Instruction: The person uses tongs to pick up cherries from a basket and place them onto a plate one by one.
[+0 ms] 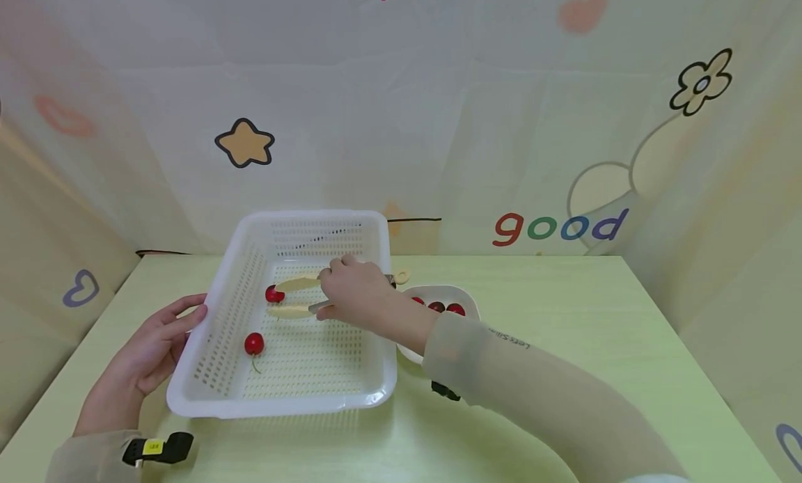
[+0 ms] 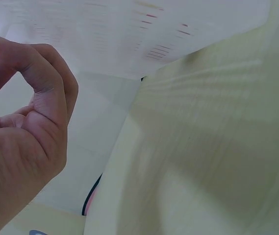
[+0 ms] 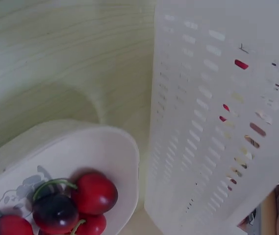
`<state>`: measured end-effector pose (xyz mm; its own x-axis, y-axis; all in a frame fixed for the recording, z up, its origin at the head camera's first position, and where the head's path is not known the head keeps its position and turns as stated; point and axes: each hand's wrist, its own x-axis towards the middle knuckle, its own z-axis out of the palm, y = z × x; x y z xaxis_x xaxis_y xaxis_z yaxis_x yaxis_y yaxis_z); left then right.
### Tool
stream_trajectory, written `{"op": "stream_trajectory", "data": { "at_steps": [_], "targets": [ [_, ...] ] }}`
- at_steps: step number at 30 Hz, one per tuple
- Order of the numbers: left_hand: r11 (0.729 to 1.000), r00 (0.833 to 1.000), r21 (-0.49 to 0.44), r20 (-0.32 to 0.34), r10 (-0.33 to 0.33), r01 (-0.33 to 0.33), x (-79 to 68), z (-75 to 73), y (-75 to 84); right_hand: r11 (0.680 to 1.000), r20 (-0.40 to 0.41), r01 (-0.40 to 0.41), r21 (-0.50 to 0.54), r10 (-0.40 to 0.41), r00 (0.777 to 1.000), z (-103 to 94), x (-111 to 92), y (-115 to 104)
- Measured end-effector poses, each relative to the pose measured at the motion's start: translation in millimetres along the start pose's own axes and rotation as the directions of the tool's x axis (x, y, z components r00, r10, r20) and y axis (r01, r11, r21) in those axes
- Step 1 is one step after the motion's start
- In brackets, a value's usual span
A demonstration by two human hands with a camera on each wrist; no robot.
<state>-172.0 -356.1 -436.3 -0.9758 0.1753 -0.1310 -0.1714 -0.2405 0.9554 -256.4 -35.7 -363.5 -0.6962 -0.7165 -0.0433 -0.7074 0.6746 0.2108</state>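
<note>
A white perforated basket point(image 1: 301, 403) stands at the centre-left of the head view. My left hand point(image 1: 156, 340) grips its left rim; in the left wrist view its fingers are bent beside the basket wall point(image 2: 213, 19). Inside the basket, my right hand point(image 1: 357, 288) holds tongs point(image 1: 298, 283) with cream tips, spread apart and pointing left. The upper tip partly covers one red cherry point(image 1: 273, 294). Another cherry point(image 1: 253, 344), its green stem attached, lies nearer the front. Right of the basket, partly hidden by my right forearm, is a white bowl point(image 1: 466, 296) holding several cherries point(image 3: 94, 193).
Basket and bowl stand close together on a pale green wood-grain table point(image 1: 564, 316). A printed curtain point(image 1: 413, 121) hangs behind and along both sides. The tongs' ring end point(image 1: 402, 277) sticks out past the basket's right rim.
</note>
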Motion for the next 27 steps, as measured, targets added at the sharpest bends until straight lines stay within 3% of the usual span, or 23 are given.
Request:
{"op": "stream_trajectory", "data": {
  "at_steps": [27],
  "targets": [
    [1.000,0.999,-0.007,0.015,0.030,-0.030,0.4,0.9,-1.3,0.996,-0.013,-0.069,0.057,0.070,0.997,11.5,25.7,-15.3]
  ]
}}
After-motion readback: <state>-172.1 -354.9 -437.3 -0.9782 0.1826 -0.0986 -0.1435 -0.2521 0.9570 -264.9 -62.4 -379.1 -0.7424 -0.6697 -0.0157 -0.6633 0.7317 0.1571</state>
